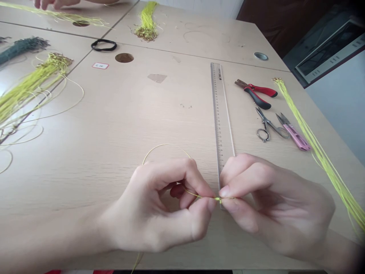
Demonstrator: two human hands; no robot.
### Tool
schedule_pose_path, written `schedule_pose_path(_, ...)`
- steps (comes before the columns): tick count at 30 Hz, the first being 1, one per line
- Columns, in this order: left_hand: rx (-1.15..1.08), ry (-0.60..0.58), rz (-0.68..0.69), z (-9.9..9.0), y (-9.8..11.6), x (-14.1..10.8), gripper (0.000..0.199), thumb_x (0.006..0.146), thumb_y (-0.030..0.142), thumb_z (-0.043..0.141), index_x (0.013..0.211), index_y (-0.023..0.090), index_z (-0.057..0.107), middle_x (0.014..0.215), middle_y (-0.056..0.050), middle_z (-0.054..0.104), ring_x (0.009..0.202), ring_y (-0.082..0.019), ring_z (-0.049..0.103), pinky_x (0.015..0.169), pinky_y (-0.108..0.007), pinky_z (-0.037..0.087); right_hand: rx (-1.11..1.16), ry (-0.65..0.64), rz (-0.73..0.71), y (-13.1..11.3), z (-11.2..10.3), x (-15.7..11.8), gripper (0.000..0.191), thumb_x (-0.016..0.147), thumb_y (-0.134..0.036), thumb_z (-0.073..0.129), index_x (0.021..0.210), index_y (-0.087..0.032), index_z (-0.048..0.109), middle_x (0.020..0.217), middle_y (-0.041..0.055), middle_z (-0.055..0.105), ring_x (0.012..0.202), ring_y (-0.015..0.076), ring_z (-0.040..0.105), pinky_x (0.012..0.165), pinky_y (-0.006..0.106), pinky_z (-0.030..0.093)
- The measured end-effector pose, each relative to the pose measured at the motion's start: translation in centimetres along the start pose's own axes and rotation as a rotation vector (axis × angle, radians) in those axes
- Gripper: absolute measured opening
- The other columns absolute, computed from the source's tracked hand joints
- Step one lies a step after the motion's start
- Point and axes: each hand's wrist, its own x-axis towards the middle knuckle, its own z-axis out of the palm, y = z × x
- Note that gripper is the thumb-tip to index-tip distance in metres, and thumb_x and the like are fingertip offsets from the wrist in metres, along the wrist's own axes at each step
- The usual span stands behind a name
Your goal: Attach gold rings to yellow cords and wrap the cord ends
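My left hand [171, 205] pinches a thin yellow-green cord [166, 144] between thumb and forefinger. The cord loops up behind that hand, and an end hangs below it near the table's front edge. My right hand [265, 205] is closed close beside it, thumb and forefinger pinching the same cord's end, where a small gold-coloured bit shows. Between the fingertips sits a small knot [218, 199]. The two hands nearly touch, above the lower end of a clear ruler [221, 114].
Right of the ruler lie red-black pliers [258, 93], scissors [266, 123], pink snips [296, 135] and a yellow cord bundle [319, 152]. More yellow cords [34, 85] and a dark bundle [21, 48] lie left. Another person's hand [57, 3] touches cords at upper left.
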Motion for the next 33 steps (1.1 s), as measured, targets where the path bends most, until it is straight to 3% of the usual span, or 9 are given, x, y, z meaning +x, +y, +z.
schedule_pose_path(33, -0.028, -0.033, -0.028, 0.02, 0.06, -0.3, 0.012, 0.074, 0.007, 0.055, 0.067, 0.016, 0.05, 0.051, 0.005, 0.037, 0.046, -0.008, 0.039, 0.041, -0.022, 0.03, 0.042, 0.027, 0.095, -0.13, 0.24, -0.09, 0.013, 0.073, -0.005, 0.061, 0.07, -0.017, 0.059, 0.059, -0.0018, 0.057, 0.052, 0.0096, 0.052, 0.043, 0.024, 0.043)
